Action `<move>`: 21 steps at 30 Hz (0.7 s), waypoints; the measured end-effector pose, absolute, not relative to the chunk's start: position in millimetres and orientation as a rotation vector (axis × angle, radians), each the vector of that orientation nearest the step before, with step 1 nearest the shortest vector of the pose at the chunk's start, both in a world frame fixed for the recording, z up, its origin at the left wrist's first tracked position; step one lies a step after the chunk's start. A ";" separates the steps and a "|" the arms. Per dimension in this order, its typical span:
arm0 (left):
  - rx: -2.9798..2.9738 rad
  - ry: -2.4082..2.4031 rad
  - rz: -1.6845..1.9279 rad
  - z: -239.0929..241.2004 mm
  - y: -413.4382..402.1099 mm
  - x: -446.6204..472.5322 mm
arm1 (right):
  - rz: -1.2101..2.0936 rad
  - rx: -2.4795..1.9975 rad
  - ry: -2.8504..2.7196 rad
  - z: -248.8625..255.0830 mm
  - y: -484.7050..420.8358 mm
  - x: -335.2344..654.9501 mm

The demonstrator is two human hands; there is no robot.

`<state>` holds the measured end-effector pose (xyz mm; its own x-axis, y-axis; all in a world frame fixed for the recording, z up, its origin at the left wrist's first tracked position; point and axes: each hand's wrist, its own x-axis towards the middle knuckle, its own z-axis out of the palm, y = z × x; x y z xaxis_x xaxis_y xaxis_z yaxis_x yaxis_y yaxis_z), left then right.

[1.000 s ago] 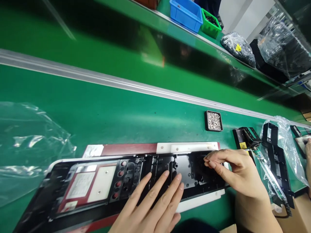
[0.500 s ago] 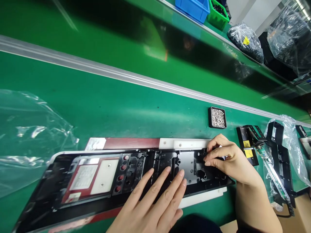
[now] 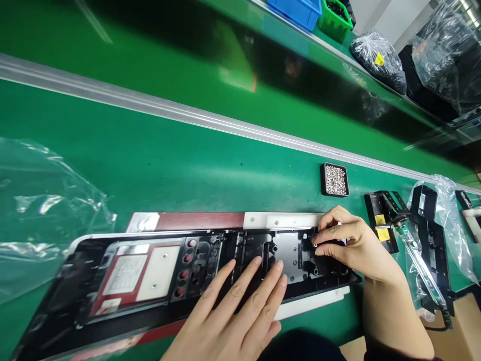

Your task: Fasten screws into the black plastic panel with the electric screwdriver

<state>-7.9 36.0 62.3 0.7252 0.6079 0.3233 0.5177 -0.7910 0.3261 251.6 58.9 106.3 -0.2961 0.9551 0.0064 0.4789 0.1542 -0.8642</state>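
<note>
A green surface (image 3: pixel 150 165) carries a small black tray of silver screws (image 3: pixel 334 179). Clear plastic film (image 3: pixel 41 215) lies at the left. Black brackets (image 3: pixel 432 235) in a clear bag sit at the right. Beyond a metal rail (image 3: pixel 188 118) stand a blue bin (image 3: pixel 296 9), a green bin (image 3: pixel 334 17) and bagged, apparently dark, parts (image 3: pixel 378 60).

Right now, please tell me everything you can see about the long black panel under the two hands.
The long black panel looks like moulded plastic, glossy, with a pale rim. It lies flat, inner side up, on a red and white fixture on the green bench. Its left part has cut-out windows and a column of round holes showing red beneath; its right part has ribs, slots and small bosses. The left hand presses flat on its middle. The right hand pinches at a spot near its right end.
</note>
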 end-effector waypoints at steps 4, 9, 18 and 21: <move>2.715 0.895 0.625 63.3 36.8 -7.5 | 1.074 -1.405 -1.818 106.5 59.7 251.7; 2.719 0.901 0.628 63.0 36.3 -7.6 | 1.027 -1.474 -1.792 106.7 61.4 243.8; 2.697 0.890 0.612 60.8 35.0 -8.6 | 0.628 -1.597 -1.500 93.1 82.2 281.0; 2.703 0.894 0.632 61.0 35.4 -8.5 | 0.286 -2.055 -1.545 76.1 107.4 303.7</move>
